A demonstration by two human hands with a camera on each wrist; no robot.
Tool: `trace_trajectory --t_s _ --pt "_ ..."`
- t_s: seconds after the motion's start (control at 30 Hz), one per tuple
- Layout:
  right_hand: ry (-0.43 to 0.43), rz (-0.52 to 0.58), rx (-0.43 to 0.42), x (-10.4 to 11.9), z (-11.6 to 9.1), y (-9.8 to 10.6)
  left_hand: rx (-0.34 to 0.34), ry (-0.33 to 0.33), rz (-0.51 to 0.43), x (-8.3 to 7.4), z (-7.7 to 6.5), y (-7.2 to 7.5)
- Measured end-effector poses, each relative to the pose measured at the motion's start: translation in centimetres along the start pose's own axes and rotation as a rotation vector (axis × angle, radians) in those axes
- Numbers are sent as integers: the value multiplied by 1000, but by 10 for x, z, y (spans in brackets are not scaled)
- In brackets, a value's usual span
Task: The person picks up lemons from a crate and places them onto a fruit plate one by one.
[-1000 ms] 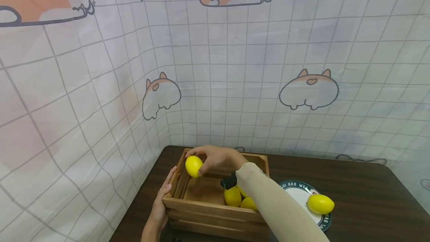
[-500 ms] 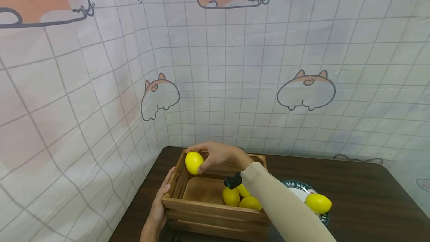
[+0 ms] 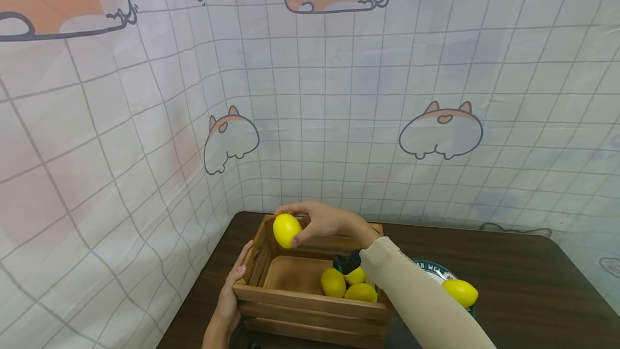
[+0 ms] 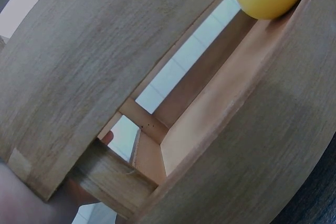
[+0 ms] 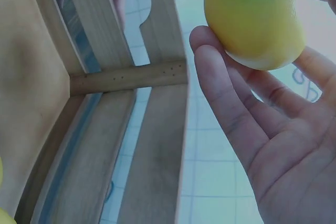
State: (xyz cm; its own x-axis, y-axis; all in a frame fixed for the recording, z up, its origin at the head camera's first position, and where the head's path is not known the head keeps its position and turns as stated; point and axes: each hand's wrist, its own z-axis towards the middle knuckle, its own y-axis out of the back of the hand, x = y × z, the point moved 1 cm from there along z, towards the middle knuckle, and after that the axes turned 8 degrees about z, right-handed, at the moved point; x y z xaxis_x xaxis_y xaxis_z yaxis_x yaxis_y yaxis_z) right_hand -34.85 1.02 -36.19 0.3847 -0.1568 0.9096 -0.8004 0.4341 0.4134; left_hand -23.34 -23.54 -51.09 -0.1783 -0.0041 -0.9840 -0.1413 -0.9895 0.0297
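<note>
- Our right hand (image 3: 325,221) pinches a lemon (image 3: 287,230) at the fingertips, palm open, above the crate's (image 3: 310,300) far-left corner.
- Our left hand (image 3: 231,294) grips the crate's left wall, fingers curled over the rim.
- We count three lemons (image 3: 350,285) already in the crate's near-right corner.
- One lemon (image 3: 459,292) is left on the plate (image 3: 432,273), right of the crate on the table (image 3: 523,290).
- We judge the loading past halfway.

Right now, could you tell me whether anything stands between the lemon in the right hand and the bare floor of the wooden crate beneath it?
Nothing visible does. The right hand holds the lemon above the far left corner of the wooden crate, whose left half shows bare floor. Three other lemons lie in the crate's right half, clear of that spot. The left hand only grips the left wall.
</note>
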Motion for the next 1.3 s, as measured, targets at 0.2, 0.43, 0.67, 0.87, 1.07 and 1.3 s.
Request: trace_trajectory --t_s 0.2,0.43,0.67,0.87,1.07,1.3 --pt "3 33 -20 5 -14 0 -5 -9 -5 1 0 0" --pt "5 5 -70 7 -33 5 -18 -5 9 2 1 0" --pt "77 -5 -105 6 -48 10 -6 -12 -2 1 0 0" --pt "94 8 -141 7 -64 14 8 -30 -15 2 1 0" --pt "116 2 -168 4 -79 18 2 -24 -7 2 1 0" --pt "140 71 -192 -4 -95 21 -1 -26 -13 2 1 0"
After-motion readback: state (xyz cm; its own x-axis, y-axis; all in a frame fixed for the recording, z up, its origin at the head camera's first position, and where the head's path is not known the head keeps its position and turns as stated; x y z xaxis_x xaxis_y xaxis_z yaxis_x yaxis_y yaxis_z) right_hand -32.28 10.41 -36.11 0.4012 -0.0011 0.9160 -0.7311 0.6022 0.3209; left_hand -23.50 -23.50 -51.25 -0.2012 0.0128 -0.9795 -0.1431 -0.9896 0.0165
